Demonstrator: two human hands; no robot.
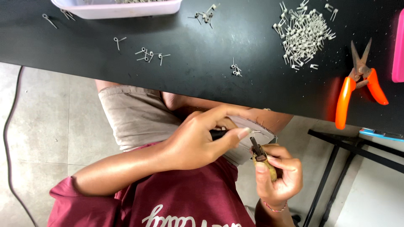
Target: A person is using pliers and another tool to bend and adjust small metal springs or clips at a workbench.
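The left hand [198,141] is gripping a black-handled tool [219,134], while the right hand [280,176] is clutching small worn pliers [260,154] (below the black table [202,75]).

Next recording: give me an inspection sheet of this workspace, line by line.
Surface: black tabletop, seen from above, with the person's lap below its edge.
Job's things: small metal tool with a yellowish handle in the right hand; dark-handled tool in the left hand, its tip at a small wire piece.
Clutter: heap of small wire springs; scattered springs; orange-handled snips; pale tray at the far edge; pink object at the right edge.
Grips: both hands closed on their tools, held over the lap.
Cables: dark cable on the tiled floor.
Surroundings: black metal frame at lower right.
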